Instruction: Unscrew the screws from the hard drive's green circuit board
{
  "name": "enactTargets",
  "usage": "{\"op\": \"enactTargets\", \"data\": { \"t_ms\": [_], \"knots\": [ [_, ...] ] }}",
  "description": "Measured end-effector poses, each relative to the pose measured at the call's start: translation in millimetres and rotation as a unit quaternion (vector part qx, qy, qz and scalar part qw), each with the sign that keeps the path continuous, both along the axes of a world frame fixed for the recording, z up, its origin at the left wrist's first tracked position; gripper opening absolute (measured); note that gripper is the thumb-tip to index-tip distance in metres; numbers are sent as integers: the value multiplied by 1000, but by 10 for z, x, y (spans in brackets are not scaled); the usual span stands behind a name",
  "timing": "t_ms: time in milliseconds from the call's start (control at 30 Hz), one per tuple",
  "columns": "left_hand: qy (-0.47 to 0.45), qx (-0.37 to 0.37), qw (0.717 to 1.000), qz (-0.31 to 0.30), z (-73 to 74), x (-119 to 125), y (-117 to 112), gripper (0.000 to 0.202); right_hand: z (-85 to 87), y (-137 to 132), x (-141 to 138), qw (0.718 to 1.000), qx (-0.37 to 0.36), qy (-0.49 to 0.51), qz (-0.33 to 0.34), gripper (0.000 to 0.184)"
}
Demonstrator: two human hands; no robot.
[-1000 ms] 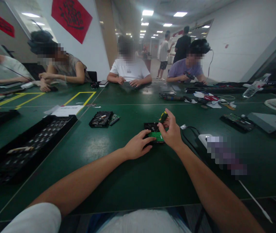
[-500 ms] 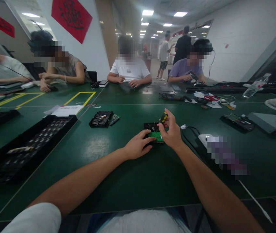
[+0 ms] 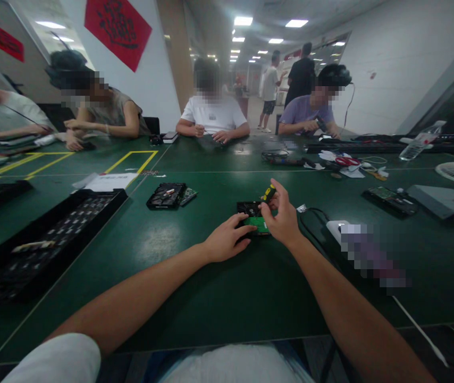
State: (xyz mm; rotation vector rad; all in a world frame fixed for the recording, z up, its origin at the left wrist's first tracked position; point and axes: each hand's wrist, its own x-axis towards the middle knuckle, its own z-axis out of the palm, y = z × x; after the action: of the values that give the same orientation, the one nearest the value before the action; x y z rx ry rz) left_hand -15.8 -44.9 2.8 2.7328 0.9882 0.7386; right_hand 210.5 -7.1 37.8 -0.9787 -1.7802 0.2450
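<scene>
On the green table in front of me lies a hard drive [image 3: 248, 208], its black casing at the far side and its green circuit board [image 3: 256, 223] nearer me. My left hand [image 3: 230, 238] holds the drive at its left side, with fingers reaching over the board. My right hand [image 3: 280, 215] grips a screwdriver [image 3: 268, 193] by its yellow and black handle, tilted above the right part of the drive. The screwdriver's tip is hidden by my fingers.
To the left sit another opened drive [image 3: 166, 196] with a loose circuit board [image 3: 188, 196] and a long black tray [image 3: 51, 239]. A white power strip [image 3: 336, 227] with a cable lies right. Farther right are another drive [image 3: 390, 201] and a grey box [image 3: 446, 202]. People sit opposite.
The screwdriver handle has turned slightly in my right hand, showing more yellow. My left hand and the hard drive stay in place.
</scene>
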Motion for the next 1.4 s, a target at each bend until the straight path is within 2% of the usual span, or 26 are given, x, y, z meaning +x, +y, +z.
{"op": "enactTargets", "data": {
  "t_ms": [300,533,600,833,1033,1267,1400],
  "knots": [
    [7,3,1000,5,7,3,5,45,9,24,36,998,38,-26,-31,71],
    [5,-8,1000,3,-4,-10,11,48,7,0,17,1000,-8,3,5,75],
    [7,-8,1000,6,-7,-12,12,48,1,4,13,1000,-15,5,-2,77],
    [2,3,1000,3,13,11,-1,45,21,-1,12,999,7,-16,-36,71],
    [1,-1,1000,4,18,8,-5,45,-15,14,11,1000,-20,16,4,73],
    [6,5,1000,4,12,10,1,46,-21,31,12,1000,-20,13,-18,73],
    [1,1,1000,3,6,13,4,45,-9,13,1,999,-21,24,4,69]
  ]
}}
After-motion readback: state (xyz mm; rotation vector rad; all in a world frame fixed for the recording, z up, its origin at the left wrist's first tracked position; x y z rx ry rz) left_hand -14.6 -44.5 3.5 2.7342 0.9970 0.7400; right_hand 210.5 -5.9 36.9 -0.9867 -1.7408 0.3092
